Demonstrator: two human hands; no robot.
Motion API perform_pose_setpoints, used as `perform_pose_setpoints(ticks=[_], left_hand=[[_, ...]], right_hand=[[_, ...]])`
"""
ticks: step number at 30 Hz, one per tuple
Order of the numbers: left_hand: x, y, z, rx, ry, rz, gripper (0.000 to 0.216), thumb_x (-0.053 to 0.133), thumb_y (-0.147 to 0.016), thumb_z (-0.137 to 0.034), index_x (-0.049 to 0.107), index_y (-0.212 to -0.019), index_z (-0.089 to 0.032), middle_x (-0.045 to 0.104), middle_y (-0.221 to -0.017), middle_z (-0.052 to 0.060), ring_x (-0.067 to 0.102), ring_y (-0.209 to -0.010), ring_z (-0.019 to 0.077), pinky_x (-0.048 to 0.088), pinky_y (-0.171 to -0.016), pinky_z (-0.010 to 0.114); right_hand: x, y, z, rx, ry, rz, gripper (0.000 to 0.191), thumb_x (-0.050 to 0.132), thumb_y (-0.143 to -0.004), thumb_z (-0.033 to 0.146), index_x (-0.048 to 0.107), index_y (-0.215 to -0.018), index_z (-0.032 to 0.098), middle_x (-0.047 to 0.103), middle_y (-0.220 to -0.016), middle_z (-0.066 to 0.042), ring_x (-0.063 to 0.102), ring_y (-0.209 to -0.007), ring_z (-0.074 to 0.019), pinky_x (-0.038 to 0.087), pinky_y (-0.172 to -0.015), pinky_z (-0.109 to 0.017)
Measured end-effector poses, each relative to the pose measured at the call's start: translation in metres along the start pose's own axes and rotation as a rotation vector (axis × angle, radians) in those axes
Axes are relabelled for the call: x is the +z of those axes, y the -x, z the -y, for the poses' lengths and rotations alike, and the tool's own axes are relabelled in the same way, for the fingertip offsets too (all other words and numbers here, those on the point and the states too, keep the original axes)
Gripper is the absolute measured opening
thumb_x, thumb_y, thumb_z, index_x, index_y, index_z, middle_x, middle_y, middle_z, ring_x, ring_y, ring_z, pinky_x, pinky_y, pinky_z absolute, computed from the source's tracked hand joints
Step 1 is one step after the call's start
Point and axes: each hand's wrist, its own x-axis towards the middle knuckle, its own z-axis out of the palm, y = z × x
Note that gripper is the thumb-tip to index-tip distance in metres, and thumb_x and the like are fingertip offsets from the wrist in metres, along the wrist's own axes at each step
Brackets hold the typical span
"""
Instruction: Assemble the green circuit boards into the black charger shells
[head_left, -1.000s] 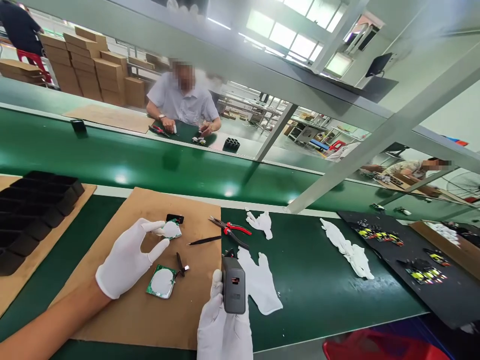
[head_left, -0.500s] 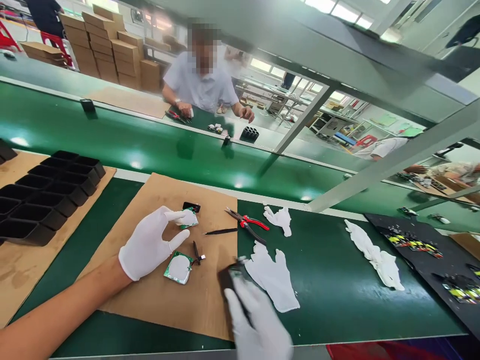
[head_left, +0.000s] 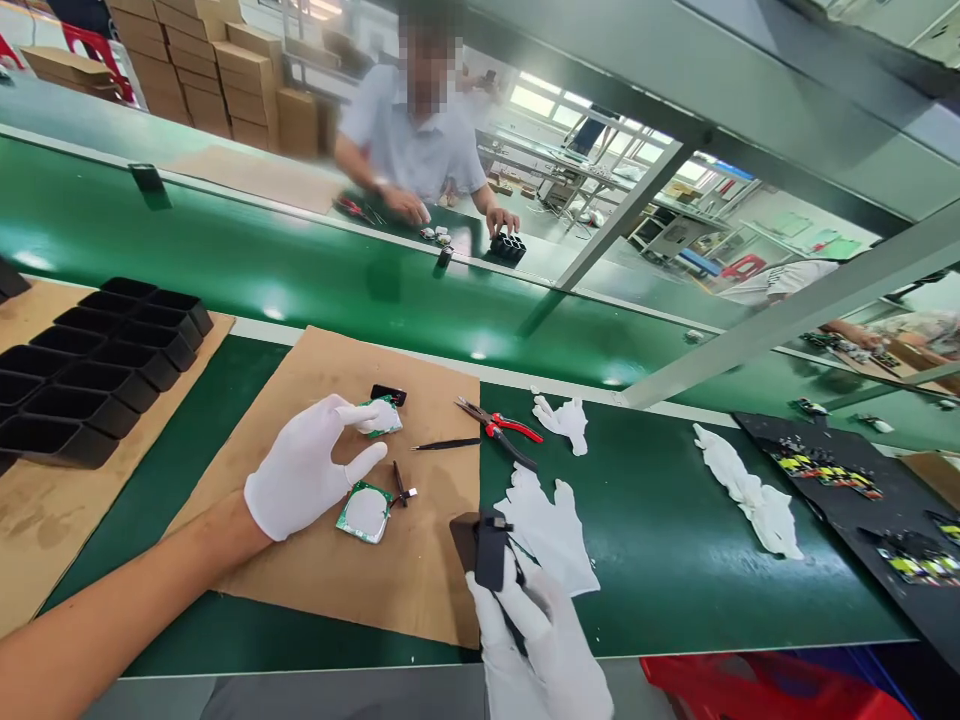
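Observation:
My left hand (head_left: pixel 309 468), in a white glove, hovers over a cardboard sheet (head_left: pixel 300 570) with thumb and fingers apart. Its forefinger reaches the upper green circuit board (head_left: pixel 384 416), which has a white round part and a small black piece (head_left: pixel 389 395) beside it; whether they touch I cannot tell. Just below the thumb lies a second circuit board (head_left: pixel 365 513) with a short black lead (head_left: pixel 401 488) and white connector. At the sheet's right edge my gloved right hand (head_left: pixel 544 640) grips a black plastic case (head_left: pixel 491 555); part of it is hidden by the fingers.
Red-handled pliers (head_left: pixel 499 425) and black tweezers (head_left: pixel 446 444) lie right of the boards. White gloves (head_left: pixel 551 530) rest on the green table. Black open boxes (head_left: pixel 97 370) stand in rows at left. Across the conveyor (head_left: pixel 322 245) sits a co-worker (head_left: pixel 416 140).
My right hand has steadied and turned the black case more upright into view. My left hand stays by the boards. Across the conveyor, the co-worker's hand has moved onto a black tray.

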Motion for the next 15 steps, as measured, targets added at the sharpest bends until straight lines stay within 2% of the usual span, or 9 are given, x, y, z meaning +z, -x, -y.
perform_pose_setpoints(ticks=[3, 6, 9, 12, 13, 15], left_hand=[[0.000, 0.000, 0.000, 0.003, -0.008, 0.012, 0.027, 0.063, -0.099, -0.029, 0.061, -0.126, -0.026, 0.070, -0.101, 0.001, 0.072, -0.093, 0.0214, 0.056, -0.086, 0.036], [0.000, 0.001, 0.001, 0.028, -0.018, 0.001, 0.026, 0.063, -0.099, -0.030, 0.061, -0.124, -0.025, 0.070, -0.099, 0.001, 0.072, -0.090, 0.0217, 0.056, -0.084, 0.036], [0.000, 0.001, 0.001, 0.055, -0.037, -0.016, 0.025, 0.063, -0.099, -0.030, 0.061, -0.124, -0.025, 0.069, -0.098, 0.001, 0.072, -0.088, 0.0217, 0.056, -0.083, 0.036], [-0.001, 0.001, 0.000, 0.066, -0.040, -0.024, 0.026, 0.063, -0.099, -0.028, 0.060, -0.125, -0.026, 0.069, -0.099, 0.000, 0.072, -0.090, 0.0213, 0.057, -0.085, 0.035], [-0.001, 0.001, 0.000, 0.067, -0.039, -0.023, 0.026, 0.063, -0.099, -0.028, 0.060, -0.125, -0.026, 0.069, -0.099, 0.000, 0.072, -0.090, 0.0211, 0.057, -0.086, 0.035], [-0.001, 0.001, 0.000, 0.072, -0.043, -0.019, 0.026, 0.064, -0.099, -0.028, 0.060, -0.124, -0.025, 0.069, -0.099, 0.000, 0.072, -0.089, 0.0208, 0.057, -0.085, 0.035]], right_hand=[[0.010, -0.003, 0.005, -0.085, -0.044, 0.126, 0.027, 0.058, -0.104, 0.037, 0.080, -0.119, 0.030, 0.080, -0.108, -0.007, 0.078, -0.085, -0.0189, 0.060, -0.070, -0.024], [0.015, -0.004, 0.006, -0.095, -0.074, 0.175, 0.029, 0.056, -0.105, 0.034, 0.078, -0.125, 0.030, 0.079, -0.114, -0.007, 0.078, -0.090, -0.0173, 0.060, -0.076, -0.023], [0.015, -0.002, 0.004, -0.043, -0.139, 0.155, 0.032, 0.061, -0.103, 0.037, 0.075, -0.131, 0.030, 0.080, -0.119, -0.007, 0.079, -0.095, -0.0191, 0.062, -0.082, -0.024], [0.014, -0.001, 0.004, 0.047, -0.148, 0.098, 0.047, 0.071, -0.097, 0.043, 0.069, -0.141, 0.025, 0.082, -0.112, -0.007, 0.081, -0.092, -0.0213, 0.064, -0.081, -0.026], [0.014, -0.002, 0.005, 0.048, -0.142, 0.088, 0.049, 0.072, -0.096, 0.043, 0.068, -0.142, 0.024, 0.082, -0.111, -0.006, 0.081, -0.091, -0.0212, 0.064, -0.080, -0.026], [0.014, -0.005, 0.007, -0.010, -0.147, 0.086, 0.041, 0.068, -0.099, 0.037, 0.070, -0.138, 0.025, 0.081, -0.114, -0.006, 0.080, -0.094, -0.0202, 0.064, -0.081, -0.025]])
